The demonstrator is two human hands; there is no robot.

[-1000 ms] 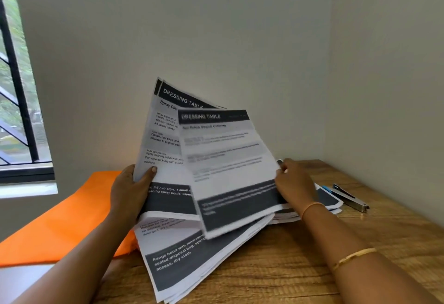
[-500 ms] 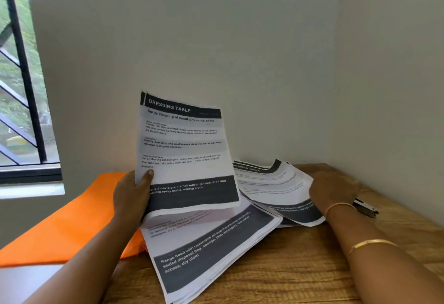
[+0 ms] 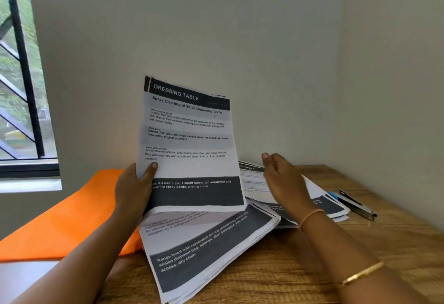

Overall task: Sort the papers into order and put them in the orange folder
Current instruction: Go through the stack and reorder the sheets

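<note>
Single head view only. Camera is sitting at the person's head, looking forward and slightly down into a room corner over a wooden table [image 3: 336, 255]. It is sitting close: both forearms are entering from the bottom edge. A window [image 3: 21, 75] is showing at far left.

Soft daylight enters from the black-barred window [image 3: 22, 70] at the far left, where the top pane burns out to white glare; the plain grey-white walls [image 3: 240, 39] fall off evenly into dimmer tones toward the right corner; shadows are faint and diffuse — a soft one lies under the fanned white printed sheets [image 3: 206, 250] on the brown wood-grain tabletop [image 3: 300, 267]; the open right hand [image 3: 283, 181] is smeared with motion blur, while the upright white printed page [image 3: 189, 140] reads sharply; the window bars bow with wide-angle distortion; the small print is soft.
</note>
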